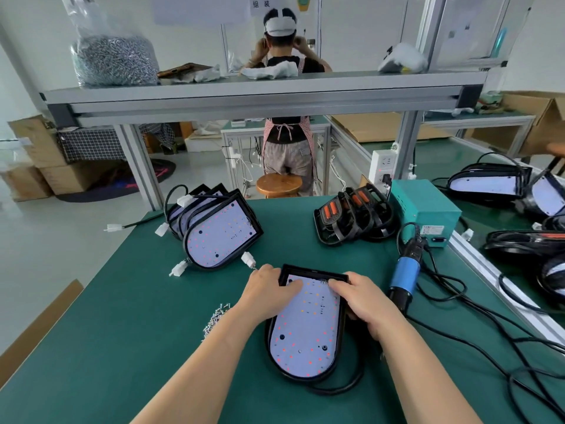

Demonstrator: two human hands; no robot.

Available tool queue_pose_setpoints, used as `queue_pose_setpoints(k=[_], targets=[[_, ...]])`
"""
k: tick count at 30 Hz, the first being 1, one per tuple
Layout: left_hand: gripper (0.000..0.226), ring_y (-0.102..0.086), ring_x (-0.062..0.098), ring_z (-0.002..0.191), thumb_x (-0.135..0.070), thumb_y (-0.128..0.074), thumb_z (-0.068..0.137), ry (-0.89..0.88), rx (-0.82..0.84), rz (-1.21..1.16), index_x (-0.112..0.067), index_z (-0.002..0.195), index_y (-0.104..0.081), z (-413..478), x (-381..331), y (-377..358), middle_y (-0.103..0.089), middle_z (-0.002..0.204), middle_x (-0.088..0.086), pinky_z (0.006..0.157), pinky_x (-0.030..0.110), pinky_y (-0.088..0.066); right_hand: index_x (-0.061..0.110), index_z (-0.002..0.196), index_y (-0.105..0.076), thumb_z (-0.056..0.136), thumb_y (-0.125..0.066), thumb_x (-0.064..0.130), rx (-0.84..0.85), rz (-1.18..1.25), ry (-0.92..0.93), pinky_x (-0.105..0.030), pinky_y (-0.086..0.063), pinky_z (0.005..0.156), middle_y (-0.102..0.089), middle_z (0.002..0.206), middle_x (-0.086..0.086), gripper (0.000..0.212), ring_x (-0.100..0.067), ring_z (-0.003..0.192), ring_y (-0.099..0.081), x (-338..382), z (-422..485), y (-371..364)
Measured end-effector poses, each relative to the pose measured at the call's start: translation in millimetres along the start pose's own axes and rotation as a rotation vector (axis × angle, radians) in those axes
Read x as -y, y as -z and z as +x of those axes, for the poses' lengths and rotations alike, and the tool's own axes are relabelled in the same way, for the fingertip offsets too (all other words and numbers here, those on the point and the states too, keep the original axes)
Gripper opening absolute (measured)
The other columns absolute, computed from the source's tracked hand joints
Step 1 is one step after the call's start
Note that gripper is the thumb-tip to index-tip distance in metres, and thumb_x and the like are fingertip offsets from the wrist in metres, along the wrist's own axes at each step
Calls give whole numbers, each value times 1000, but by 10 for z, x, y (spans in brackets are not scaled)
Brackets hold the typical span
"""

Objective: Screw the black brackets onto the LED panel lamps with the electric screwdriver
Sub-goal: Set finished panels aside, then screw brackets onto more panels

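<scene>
An LED panel lamp (305, 328) with a white board and black rim lies face up on the green mat in front of me. My left hand (269, 290) rests on its upper left corner, fingers laid over the board. My right hand (359, 296) grips its upper right edge, thumb side hidden behind the rim. The electric screwdriver (405, 276), blue and black, lies on the mat just right of the lamp. A stack of black brackets (354, 217) with orange parts stands at the back right. A small pile of screws (215, 318) lies left of my left forearm.
More LED lamps (218, 232) lean stacked at the back left with white connectors. A teal power box (425, 209) sits behind the screwdriver, its black cables (477, 304) trailing across the right mat. More lamps lie on the bench at right (489, 182). A person stands beyond the shelf.
</scene>
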State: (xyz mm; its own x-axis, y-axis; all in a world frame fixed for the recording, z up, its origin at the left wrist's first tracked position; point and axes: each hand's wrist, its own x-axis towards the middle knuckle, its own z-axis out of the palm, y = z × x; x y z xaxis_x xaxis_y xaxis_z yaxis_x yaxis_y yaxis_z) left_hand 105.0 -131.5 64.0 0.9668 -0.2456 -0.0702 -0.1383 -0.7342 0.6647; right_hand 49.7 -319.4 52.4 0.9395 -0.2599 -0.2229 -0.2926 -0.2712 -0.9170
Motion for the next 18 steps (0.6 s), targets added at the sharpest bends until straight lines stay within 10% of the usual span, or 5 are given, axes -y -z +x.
queue_pose_setpoints(k=[3, 7, 12, 18], targets=[[31, -49, 15, 78, -53, -58, 82, 83, 101, -420, -24, 75, -51, -116, 20, 16, -54, 84, -7, 69, 26, -38, 9, 91, -57, 101, -55, 29, -5, -88, 18, -33, -37, 71, -62, 91, -7, 23, -21, 81, -52, -13, -57, -77], [46, -49, 11, 132, -39, -59, 96, 191, 77, -886, -32, 141, -55, -221, 161, -136, -56, 140, -13, 115, 31, -33, 14, 107, -47, 103, -48, 40, -66, -252, 8, -35, -38, 73, -58, 102, -1, 26, -22, 92, -54, 18, -149, -187], [44, -49, -22, 56, -9, -44, 103, 102, -127, -731, -30, 141, -52, -277, 196, -246, -62, 71, -33, 55, -5, -35, 15, 139, -44, 96, -62, 34, -263, -164, 102, -30, -37, 84, -57, 109, 5, 51, -17, 100, -55, -13, -349, -242], [38, -47, -6, 49, -8, -41, 101, 185, -276, -796, -25, 131, -58, -340, 108, -377, -60, 84, -11, 47, 4, -37, 45, 144, -37, 90, -63, 4, -91, 3, 245, 0, -29, 96, -43, 140, 36, 73, 25, 125, -37, -187, -771, -284]])
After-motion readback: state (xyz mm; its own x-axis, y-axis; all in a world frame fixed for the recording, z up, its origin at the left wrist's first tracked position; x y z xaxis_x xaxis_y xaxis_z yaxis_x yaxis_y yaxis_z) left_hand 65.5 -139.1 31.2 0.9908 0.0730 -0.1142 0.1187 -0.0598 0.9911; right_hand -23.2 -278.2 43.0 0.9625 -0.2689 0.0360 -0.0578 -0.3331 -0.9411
